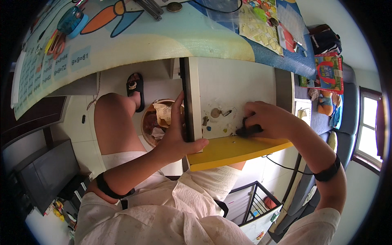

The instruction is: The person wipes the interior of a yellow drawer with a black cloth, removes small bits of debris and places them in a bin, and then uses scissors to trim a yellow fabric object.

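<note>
An open drawer with a yellow front panel (242,150) sits pulled out over my lap. My left hand (176,139) grips the drawer's left side wall (193,101), thumb over the top edge and fingers on the outer side. Inside the drawer, my right hand (268,119) holds a small black object (249,131) low against the drawer floor (235,82), close to the front panel; its exact kind is unclear. Left of it lie scattered crumbs, a round brownish disc (215,112), a small blue bit (209,128) and a yellow-green bit (225,130).
Above the drawer spans a desk with a printed cover (171,46), bearing scissors (57,46), a blue pencil sharpener (72,23) and sticker sheets (260,33). A waste basket (146,131) with paper stands left of the drawer. A grey sofa (349,101) is at right.
</note>
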A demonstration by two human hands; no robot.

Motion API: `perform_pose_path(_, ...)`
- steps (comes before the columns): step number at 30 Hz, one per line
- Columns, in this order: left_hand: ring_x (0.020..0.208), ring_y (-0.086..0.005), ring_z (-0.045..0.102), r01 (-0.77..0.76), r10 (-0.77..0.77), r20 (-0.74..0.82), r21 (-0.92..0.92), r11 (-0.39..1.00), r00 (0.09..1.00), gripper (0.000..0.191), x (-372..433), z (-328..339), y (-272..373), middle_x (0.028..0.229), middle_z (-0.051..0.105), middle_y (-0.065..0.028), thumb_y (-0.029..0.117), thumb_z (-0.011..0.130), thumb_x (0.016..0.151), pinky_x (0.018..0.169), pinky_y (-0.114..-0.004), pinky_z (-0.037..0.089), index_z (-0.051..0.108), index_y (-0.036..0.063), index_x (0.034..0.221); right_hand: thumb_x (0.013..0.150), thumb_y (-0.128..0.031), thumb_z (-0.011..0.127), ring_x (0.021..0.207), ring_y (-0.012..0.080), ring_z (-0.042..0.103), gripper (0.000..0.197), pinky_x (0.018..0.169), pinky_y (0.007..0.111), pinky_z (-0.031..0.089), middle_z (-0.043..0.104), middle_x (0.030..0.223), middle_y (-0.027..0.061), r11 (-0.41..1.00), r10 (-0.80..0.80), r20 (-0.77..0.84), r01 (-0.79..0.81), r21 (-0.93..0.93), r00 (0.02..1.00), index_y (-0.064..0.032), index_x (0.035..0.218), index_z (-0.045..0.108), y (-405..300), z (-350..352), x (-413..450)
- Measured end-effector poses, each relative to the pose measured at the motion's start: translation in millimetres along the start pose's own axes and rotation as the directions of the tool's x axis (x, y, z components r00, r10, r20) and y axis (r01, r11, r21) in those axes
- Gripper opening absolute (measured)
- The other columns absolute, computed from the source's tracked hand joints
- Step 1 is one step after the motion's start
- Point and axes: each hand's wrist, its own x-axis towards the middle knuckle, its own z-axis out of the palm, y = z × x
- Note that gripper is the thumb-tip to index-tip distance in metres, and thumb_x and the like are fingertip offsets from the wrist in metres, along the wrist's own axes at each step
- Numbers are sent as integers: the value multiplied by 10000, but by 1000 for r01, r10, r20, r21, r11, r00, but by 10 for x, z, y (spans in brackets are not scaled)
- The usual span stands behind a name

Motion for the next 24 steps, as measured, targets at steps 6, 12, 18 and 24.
perform_pose_path(6, 1334, -283, 365, 72, -72, -18, -16, 997, 997, 1176, -4, 14, 46, 1456, 297, -191, 100, 756, 726, 1085, -423, 347, -108, 184, 1520, 649, -177, 803, 935, 270, 580, 263, 833, 375, 497, 541, 950, 62, 989, -8, -140, -13, -149, 990, -69, 841, 659, -142, 155, 193)
perform_pose_path(12, 1318, -278, 381, 63, -63, -20, 41, 997, 998, 1182, -10, -13, 27, 1437, 325, -188, 96, 763, 719, 1082, -418, 348, -106, 164, 1519, 631, -127, 792, 863, 249, 612, 241, 741, 365, 519, 550, 918, 50, 971, 233, -258, -212, 109, 938, -87, 843, 684, -178, -170, 58)
perform_pose_path(18, 1327, -281, 373, 35, -36, -2, -31, 999, 999, 1191, -8, -16, 4, 1449, 306, -193, 106, 770, 722, 1085, -417, 345, -117, 156, 1515, 621, -76, 756, 854, 208, 611, 305, 726, 342, 515, 543, 889, 17, 972, -199, -242, 224, 78, 950, -189, 904, 742, -248, 26, 177)
perform_pose_path(24, 1329, -282, 370, 50, -51, 14, 50, 997, 999, 1188, -8, -12, 40, 1457, 290, -194, 120, 768, 739, 1088, -420, 344, -132, 159, 1513, 635, -70, 714, 825, 197, 601, 320, 718, 331, 511, 529, 880, 5, 955, -260, -208, 219, -199, 943, -237, 904, 755, -236, 40, 206)
